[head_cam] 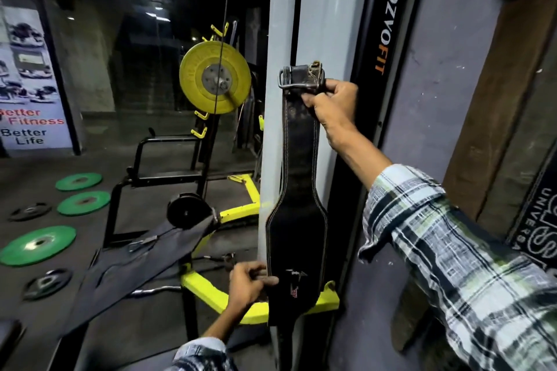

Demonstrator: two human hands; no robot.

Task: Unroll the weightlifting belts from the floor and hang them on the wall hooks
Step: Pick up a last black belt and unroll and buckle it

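A black leather weightlifting belt (298,190) hangs unrolled and vertical in front of a white machine pillar (319,24). Its metal buckle (298,78) is at the top. My right hand (330,108) grips the narrow strap just below the buckle, arm raised. My left hand (248,281) pinches the left edge of the belt's wide lower part. A second dark belt or strap (141,253) lies stretched over a bench at lower left. No wall hook is visible.
A yellow plate (215,78) sits on a barbell in the black and yellow rack (238,208). Green plates (37,245) and black plates (45,283) lie on the floor at left. A grey wall (446,69) and a wooden frame (494,105) stand at right.
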